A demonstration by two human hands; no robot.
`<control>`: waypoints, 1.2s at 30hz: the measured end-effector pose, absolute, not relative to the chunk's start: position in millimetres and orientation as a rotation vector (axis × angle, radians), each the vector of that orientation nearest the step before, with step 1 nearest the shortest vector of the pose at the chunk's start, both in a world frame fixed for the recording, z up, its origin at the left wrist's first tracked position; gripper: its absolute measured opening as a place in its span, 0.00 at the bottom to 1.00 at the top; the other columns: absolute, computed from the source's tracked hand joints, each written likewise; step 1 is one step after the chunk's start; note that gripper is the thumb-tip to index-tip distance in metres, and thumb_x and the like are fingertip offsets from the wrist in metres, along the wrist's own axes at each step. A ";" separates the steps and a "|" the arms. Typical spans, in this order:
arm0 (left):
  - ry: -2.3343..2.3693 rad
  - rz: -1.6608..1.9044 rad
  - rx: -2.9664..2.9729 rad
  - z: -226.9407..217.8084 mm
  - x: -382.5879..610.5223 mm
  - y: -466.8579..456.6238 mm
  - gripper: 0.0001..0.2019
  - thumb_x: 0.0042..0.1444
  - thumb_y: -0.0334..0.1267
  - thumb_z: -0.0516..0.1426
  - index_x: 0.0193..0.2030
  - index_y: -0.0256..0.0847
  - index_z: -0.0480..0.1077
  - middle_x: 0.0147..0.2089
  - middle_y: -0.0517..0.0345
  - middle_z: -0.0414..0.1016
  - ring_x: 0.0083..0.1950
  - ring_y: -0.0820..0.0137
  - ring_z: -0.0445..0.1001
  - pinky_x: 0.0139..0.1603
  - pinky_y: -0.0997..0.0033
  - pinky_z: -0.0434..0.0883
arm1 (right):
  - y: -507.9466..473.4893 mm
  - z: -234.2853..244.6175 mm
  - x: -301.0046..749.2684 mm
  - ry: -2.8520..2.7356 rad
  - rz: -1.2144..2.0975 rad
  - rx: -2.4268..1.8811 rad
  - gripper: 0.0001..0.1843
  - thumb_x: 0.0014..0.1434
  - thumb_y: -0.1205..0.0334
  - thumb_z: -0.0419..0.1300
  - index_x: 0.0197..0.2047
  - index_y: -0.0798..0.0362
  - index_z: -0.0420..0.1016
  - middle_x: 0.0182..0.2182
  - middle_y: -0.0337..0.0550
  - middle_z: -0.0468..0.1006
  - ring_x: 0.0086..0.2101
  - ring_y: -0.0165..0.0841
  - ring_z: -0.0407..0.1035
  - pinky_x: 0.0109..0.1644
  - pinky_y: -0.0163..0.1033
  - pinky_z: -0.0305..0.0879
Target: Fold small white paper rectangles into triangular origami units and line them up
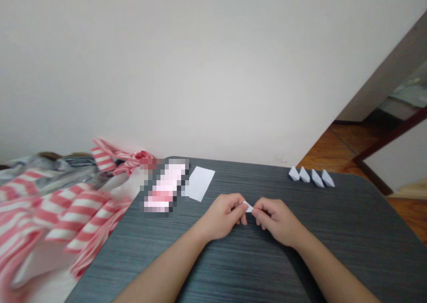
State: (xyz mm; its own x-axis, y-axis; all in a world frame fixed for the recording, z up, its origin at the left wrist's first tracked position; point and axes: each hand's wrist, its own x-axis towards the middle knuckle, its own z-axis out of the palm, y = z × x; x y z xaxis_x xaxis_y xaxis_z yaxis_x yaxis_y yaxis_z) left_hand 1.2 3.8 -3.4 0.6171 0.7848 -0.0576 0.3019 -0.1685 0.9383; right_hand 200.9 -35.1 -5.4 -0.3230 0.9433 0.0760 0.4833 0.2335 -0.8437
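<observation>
A small folded piece of white paper (247, 207) is held between my two hands, above the middle of the dark table (207, 267). My left hand (227, 215) pinches its left end with thumb and fingers. At the right end, my right hand (275, 219) grips it the same way. Fingers cover most of the paper, so its full shape is hidden. Several folded white paper pieces (312, 177) with pointed tips stand in a row at the table's far right. A flat white sheet (201, 183) lies beyond my left hand.
A blurred-out pink and white rectangular object (167, 185) lies at the table's left side. Red-and-white striped cloth (80, 209) is heaped left of the table. A pale wall (213, 71) rises behind, and wooden floor (328, 145) shows at right.
</observation>
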 end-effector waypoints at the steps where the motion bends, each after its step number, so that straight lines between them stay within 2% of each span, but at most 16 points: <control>1: 0.886 0.552 1.733 -3.3 1.3 3.8 0.17 0.65 0.44 0.51 0.30 0.37 0.70 0.27 0.57 0.76 0.27 0.74 0.70 0.29 0.77 0.65 | -35.2 -5.6 200.9 -1.909 0.989 -1.304 0.13 0.64 0.65 0.55 0.27 0.53 0.70 0.20 0.34 0.71 0.21 0.26 0.66 0.27 0.30 0.60; 4: 0.854 0.592 1.674 -4.4 2.7 3.6 0.14 0.64 0.43 0.51 0.33 0.37 0.70 0.28 0.57 0.75 0.26 0.74 0.70 0.29 0.77 0.65 | -35.3 -6.1 202.1 -1.913 0.973 -1.307 0.12 0.64 0.65 0.55 0.27 0.53 0.70 0.20 0.34 0.72 0.21 0.27 0.66 0.28 0.31 0.60; 6: 0.844 0.642 1.615 -5.8 3.7 3.6 0.10 0.63 0.42 0.53 0.42 0.38 0.70 0.31 0.59 0.75 0.26 0.75 0.69 0.28 0.77 0.66 | -35.1 -6.5 203.4 -1.923 0.952 -1.316 0.12 0.63 0.66 0.55 0.27 0.53 0.69 0.19 0.34 0.71 0.21 0.27 0.66 0.27 0.31 0.60; 8: 0.852 0.674 1.595 -6.7 4.3 3.9 0.11 0.61 0.40 0.55 0.48 0.40 0.70 0.33 0.60 0.74 0.26 0.75 0.69 0.28 0.76 0.66 | -34.6 -6.8 204.3 -1.932 0.929 -1.325 0.13 0.63 0.66 0.55 0.26 0.53 0.68 0.18 0.34 0.70 0.21 0.27 0.65 0.27 0.31 0.59; 9: 0.860 0.671 1.618 -6.6 4.3 4.2 0.11 0.60 0.40 0.56 0.48 0.40 0.71 0.34 0.60 0.74 0.27 0.75 0.70 0.29 0.76 0.66 | -34.4 -6.8 204.6 -1.928 0.923 -1.331 0.13 0.63 0.65 0.55 0.26 0.53 0.68 0.18 0.34 0.70 0.21 0.27 0.65 0.27 0.32 0.59; 13: 0.891 0.613 1.806 -3.9 3.6 5.6 0.10 0.61 0.41 0.55 0.37 0.38 0.75 0.31 0.59 0.73 0.30 0.73 0.68 0.31 0.76 0.64 | -34.3 -6.8 203.9 -1.859 0.970 -1.343 0.13 0.65 0.63 0.53 0.28 0.53 0.70 0.17 0.33 0.70 0.19 0.27 0.65 0.27 0.31 0.59; 20: 0.904 0.600 1.856 -2.9 3.4 6.3 0.12 0.63 0.40 0.53 0.38 0.39 0.76 0.31 0.59 0.74 0.30 0.73 0.67 0.32 0.76 0.62 | -34.4 -12.3 201.0 -1.745 1.186 -1.201 0.03 0.63 0.63 0.56 0.38 0.52 0.70 0.23 0.35 0.76 0.24 0.28 0.71 0.32 0.33 0.66; 28: 0.830 0.578 1.920 1.9 2.3 7.7 0.13 0.63 0.39 0.53 0.35 0.40 0.77 0.29 0.59 0.74 0.32 0.71 0.70 0.36 0.75 0.64 | -33.9 -13.9 199.5 -1.679 1.232 -1.148 0.05 0.63 0.60 0.59 0.40 0.51 0.67 0.25 0.35 0.76 0.24 0.29 0.72 0.31 0.33 0.67; 36: 0.830 0.589 1.937 2.6 2.7 5.7 0.10 0.62 0.37 0.54 0.35 0.39 0.76 0.29 0.59 0.73 0.33 0.71 0.68 0.35 0.75 0.63 | -32.8 -12.5 199.8 -1.809 1.061 -1.211 0.06 0.63 0.59 0.60 0.41 0.52 0.73 0.22 0.36 0.76 0.22 0.29 0.71 0.29 0.32 0.65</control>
